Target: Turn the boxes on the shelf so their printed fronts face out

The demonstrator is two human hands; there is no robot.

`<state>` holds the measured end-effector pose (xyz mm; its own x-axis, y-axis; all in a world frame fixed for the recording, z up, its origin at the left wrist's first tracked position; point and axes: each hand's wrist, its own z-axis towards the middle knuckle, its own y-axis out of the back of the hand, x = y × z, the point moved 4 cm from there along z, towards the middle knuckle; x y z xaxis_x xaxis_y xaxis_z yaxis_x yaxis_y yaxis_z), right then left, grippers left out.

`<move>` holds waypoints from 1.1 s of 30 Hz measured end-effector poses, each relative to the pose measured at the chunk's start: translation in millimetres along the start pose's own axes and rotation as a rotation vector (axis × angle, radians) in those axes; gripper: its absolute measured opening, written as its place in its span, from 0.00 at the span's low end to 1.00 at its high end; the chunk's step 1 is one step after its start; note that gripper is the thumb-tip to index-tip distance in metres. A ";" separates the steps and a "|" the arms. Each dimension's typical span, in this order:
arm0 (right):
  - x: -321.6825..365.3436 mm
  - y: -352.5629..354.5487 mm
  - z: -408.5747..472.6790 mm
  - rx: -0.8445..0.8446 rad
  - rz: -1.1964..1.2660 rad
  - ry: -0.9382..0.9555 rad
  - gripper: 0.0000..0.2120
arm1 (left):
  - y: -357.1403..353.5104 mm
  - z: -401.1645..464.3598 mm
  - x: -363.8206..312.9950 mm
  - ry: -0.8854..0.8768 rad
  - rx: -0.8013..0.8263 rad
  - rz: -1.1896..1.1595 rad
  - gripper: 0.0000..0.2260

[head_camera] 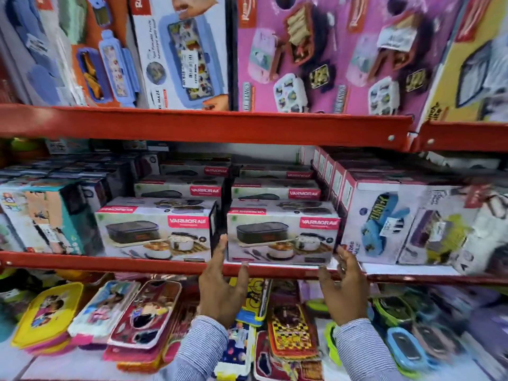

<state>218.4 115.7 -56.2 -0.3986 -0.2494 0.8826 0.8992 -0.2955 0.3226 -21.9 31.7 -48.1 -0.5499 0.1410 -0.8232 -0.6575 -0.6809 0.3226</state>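
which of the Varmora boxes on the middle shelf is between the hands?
The front right Varmora box: the left hand is at its left edge, the right hand at its right corner. The front left Varmora box is untouched.

Red shelf (165, 266) with printed lunch-box boxes (283, 235) in rows.

Single head view, close, facing red shelf (209, 127) front, tilted down toward hands.
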 end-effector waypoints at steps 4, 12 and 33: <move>-9.7 -0.8 9.5 0.090 -0.037 -0.047 0.33 | -15.6 3.1 -2.3 0.048 -0.011 0.036 0.36; -12.2 2.1 27.5 0.203 -0.032 -0.047 0.32 | -36.1 11.3 -1.4 0.079 0.031 0.090 0.40; -7.3 9.5 22.9 0.188 -0.120 -0.039 0.29 | -10.9 7.8 -8.8 0.033 -0.018 0.064 0.33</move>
